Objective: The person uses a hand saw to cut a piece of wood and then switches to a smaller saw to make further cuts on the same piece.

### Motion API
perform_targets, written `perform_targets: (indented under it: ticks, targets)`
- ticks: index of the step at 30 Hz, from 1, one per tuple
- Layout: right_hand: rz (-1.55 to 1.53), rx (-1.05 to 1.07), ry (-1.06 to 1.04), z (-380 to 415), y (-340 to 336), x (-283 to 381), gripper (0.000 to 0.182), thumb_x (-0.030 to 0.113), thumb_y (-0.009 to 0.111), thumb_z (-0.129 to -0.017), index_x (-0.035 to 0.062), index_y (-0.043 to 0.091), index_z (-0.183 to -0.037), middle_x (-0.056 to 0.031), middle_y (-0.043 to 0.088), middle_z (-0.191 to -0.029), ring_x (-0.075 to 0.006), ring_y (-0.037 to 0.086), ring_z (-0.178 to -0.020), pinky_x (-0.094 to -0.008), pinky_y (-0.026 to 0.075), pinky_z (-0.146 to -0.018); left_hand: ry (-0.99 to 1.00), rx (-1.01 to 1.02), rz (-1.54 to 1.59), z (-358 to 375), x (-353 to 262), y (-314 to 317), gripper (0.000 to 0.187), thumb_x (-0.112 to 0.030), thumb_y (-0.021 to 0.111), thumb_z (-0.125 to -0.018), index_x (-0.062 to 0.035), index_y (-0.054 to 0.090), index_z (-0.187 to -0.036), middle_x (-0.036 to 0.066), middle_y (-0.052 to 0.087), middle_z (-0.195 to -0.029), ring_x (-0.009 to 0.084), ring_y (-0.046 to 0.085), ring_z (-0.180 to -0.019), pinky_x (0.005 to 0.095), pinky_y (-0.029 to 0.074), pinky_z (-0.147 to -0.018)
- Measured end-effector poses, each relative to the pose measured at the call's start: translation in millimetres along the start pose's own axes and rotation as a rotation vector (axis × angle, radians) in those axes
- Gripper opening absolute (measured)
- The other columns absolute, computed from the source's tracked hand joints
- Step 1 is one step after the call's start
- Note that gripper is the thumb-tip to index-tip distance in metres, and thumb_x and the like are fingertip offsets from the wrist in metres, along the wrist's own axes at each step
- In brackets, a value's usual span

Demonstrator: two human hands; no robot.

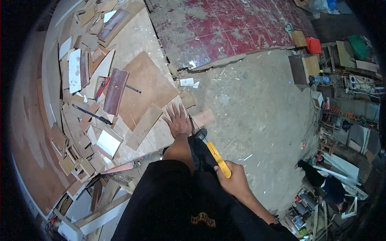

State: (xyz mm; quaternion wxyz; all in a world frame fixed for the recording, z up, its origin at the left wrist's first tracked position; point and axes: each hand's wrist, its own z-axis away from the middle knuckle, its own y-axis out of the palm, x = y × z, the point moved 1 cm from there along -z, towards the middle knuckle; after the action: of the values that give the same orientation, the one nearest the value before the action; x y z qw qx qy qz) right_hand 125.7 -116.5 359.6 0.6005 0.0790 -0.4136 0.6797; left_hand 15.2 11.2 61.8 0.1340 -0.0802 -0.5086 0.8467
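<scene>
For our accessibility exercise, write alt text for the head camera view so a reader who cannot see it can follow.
Seen from above, a person's left hand presses flat on a large plywood sheet while the right hand grips a yellow-handled tool beside its edge. Wood offcuts litter the board on the left; a dusty concrete floor and cluttered shelves lie to the right.

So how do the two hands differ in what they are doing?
The left hand lies flat with fingers spread on a plywood sheet, while the right hand is closed around a yellow-handled tool. The left hand holds nothing; the right grips. Both are bare.
</scene>
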Motion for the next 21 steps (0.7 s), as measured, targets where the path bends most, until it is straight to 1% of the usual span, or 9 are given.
perform_targets:
  ticks: [3, 5, 7, 9, 13, 15, 18, 21]
  targets:
    - [-0.008, -0.001, -0.015, 8, -1, 6, 0.026, 0.019, 0.066, -0.089, -0.0036, 0.059, -0.079, -0.0211, 0.060, -0.063, -0.0345, 0.066, -0.059, -0.0409, 0.048, -0.055, 0.008, -0.012, -0.018, -1, 0, -1, 0.076, -0.043, 0.048, -0.094, -0.0187, 0.013, -0.157, 0.012, 0.002, -0.164, 0.0411, 0.002, -0.149, 0.0700, 0.009, -0.112]
    - [-0.025, -0.018, -0.018, 6, 0, 2, 0.025, 0.019, 0.066, -0.089, -0.0035, 0.060, -0.079, -0.0209, 0.060, -0.063, -0.0342, 0.065, -0.058, -0.0410, 0.047, -0.055, 0.024, 0.012, 0.022, 2, 0, -6, 0.076, -0.042, 0.048, -0.093, -0.0181, 0.014, -0.157, 0.013, 0.004, -0.164, 0.0421, 0.002, -0.149, 0.0707, 0.009, -0.111]
    - [-0.042, -0.043, -0.034, 2, 6, -9, 0.025, 0.019, 0.067, -0.089, -0.0035, 0.060, -0.079, -0.0207, 0.060, -0.062, -0.0338, 0.064, -0.057, -0.0411, 0.047, -0.054, 0.030, -0.014, 0.015, 3, 0, 1, 0.076, -0.042, 0.048, -0.093, -0.0179, 0.014, -0.157, 0.013, 0.004, -0.164, 0.0427, 0.002, -0.149, 0.0709, 0.009, -0.111]
    - [-0.058, -0.056, -0.047, -5, 17, -27, 0.025, 0.019, 0.067, -0.088, -0.0035, 0.061, -0.079, -0.0212, 0.060, -0.063, -0.0347, 0.063, -0.056, -0.0417, 0.046, -0.054, 0.026, -0.056, 0.002, 1, 3, 3, 0.077, -0.042, 0.049, -0.093, -0.0177, 0.015, -0.157, 0.014, 0.004, -0.164, 0.0432, 0.003, -0.149, 0.0711, 0.009, -0.111]
    - [-0.028, -0.056, -0.140, -5, 32, -48, 0.025, 0.019, 0.066, -0.088, -0.0036, 0.061, -0.079, -0.0220, 0.061, -0.064, -0.0361, 0.063, -0.057, -0.0422, 0.047, -0.055, 0.047, -0.050, 0.042, 0, 7, 4, 0.075, -0.043, 0.048, -0.093, -0.0172, 0.017, -0.157, 0.014, 0.006, -0.164, 0.0438, 0.005, -0.148, 0.0706, 0.009, -0.111]
    - [-0.045, -0.058, -0.074, -3, 33, -46, 0.026, 0.021, 0.066, -0.088, -0.0037, 0.061, -0.079, -0.0227, 0.061, -0.065, -0.0385, 0.064, -0.060, -0.0430, 0.047, -0.056, 0.059, -0.057, 0.056, 3, 7, 7, 0.075, -0.042, 0.048, -0.093, -0.0171, 0.017, -0.157, 0.014, 0.007, -0.164, 0.0439, 0.006, -0.148, 0.0704, 0.009, -0.112]
    - [-0.024, -0.053, -0.088, -3, 33, -42, 0.027, 0.021, 0.067, -0.088, -0.0036, 0.061, -0.079, -0.0231, 0.062, -0.065, -0.0397, 0.064, -0.062, -0.0443, 0.048, -0.057, 0.060, -0.085, 0.077, 1, 7, 4, 0.074, -0.042, 0.047, -0.094, -0.0171, 0.018, -0.157, 0.015, 0.008, -0.163, 0.0444, 0.007, -0.148, 0.0699, 0.009, -0.112]
    - [-0.022, -0.037, -0.093, -1, 30, -34, 0.028, 0.022, 0.066, -0.088, -0.0035, 0.062, -0.079, -0.0231, 0.062, -0.066, -0.0407, 0.064, -0.064, -0.0455, 0.048, -0.058, 0.039, -0.062, 0.132, -5, 10, 3, 0.073, -0.042, 0.047, -0.094, -0.0145, 0.019, -0.156, 0.015, 0.009, -0.163, 0.0449, 0.008, -0.148, 0.0704, 0.009, -0.111]
